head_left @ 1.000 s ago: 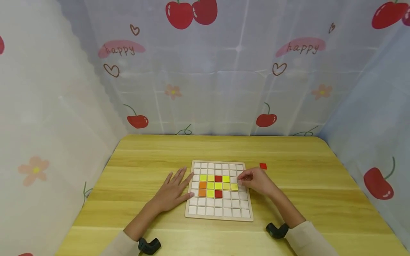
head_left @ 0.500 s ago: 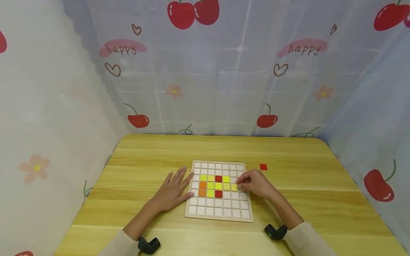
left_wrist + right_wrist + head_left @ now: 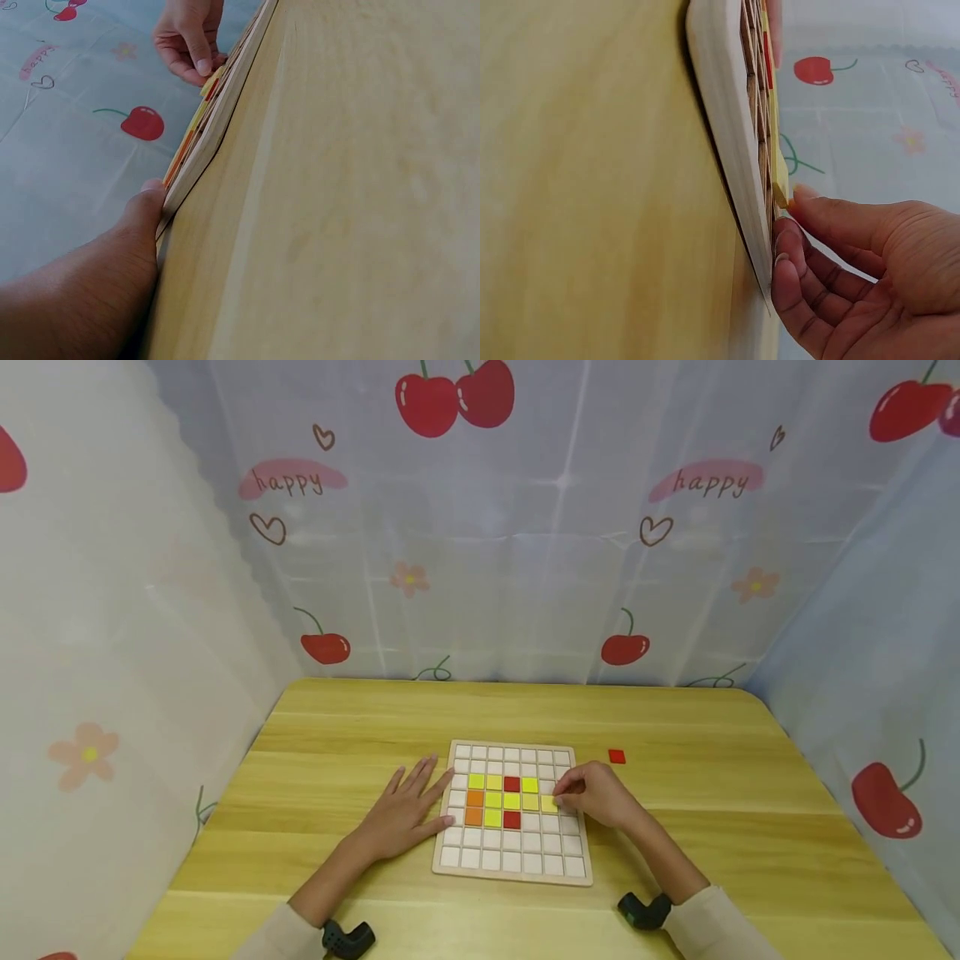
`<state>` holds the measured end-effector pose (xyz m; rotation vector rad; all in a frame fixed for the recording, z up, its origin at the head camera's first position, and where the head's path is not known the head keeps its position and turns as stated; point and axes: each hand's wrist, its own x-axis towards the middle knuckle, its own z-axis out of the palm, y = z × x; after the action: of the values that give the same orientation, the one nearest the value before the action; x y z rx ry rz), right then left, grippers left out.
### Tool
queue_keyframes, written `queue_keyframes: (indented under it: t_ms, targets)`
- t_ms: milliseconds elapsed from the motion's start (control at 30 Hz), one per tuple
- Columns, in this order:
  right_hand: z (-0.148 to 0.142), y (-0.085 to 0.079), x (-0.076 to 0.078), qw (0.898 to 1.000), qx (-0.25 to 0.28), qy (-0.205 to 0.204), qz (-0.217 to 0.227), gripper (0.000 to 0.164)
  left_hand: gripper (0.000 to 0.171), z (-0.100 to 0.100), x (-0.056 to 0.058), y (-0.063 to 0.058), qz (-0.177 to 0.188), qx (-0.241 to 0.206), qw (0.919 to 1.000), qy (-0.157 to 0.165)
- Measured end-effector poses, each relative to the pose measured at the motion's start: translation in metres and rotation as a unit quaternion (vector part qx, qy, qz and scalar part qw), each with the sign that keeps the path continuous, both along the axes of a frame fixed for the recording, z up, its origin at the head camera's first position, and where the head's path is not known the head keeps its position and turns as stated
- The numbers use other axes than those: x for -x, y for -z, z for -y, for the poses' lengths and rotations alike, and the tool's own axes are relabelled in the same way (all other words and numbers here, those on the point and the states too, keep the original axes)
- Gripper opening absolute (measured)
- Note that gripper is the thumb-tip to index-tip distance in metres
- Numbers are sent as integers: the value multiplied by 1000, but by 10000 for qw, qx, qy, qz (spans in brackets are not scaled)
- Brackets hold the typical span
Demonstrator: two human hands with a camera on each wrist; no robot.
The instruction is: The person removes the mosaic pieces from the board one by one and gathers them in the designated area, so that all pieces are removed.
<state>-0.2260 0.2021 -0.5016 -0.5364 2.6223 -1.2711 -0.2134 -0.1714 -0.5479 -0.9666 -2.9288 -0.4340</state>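
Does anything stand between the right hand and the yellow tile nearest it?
Nothing visible does: the right hand touches the yellow tile. The loose red tile lies off the board, and the left hand rests at the board's left edge.

Curtained booth — cherry-print cloth [image 3: 510,585] round a wooden table [image 3: 750,810].

the table [image 3: 360,718] is yellowish wood with streaky grain and rounded far corners; flat on it lie the board [image 3: 512,862] and, near its far right corner, a red tile [image 3: 617,757].
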Motion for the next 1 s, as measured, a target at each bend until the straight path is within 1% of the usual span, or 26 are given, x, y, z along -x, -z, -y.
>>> queue_keyframes:
  t_ms: [333, 567, 767, 1000]
  targets:
    - [1, -2, -2, 9999, 59, 111, -37, 7, 77, 0, -1, 2, -78, -5, 10000, -3]
    - [1, -3, -4, 9999, 157, 2, -71, 7, 77, -1, 0, 1, -12, -35, 10000, 10]
    - [1, -2, -4, 9997, 239, -32, -95, 7, 76, -1, -1, 3, -170, -78, 9998, 16]
    - [1, -1, -4, 9996, 285, -5, -87, 8, 77, 0, -1, 5, -151, -63, 9999, -18]
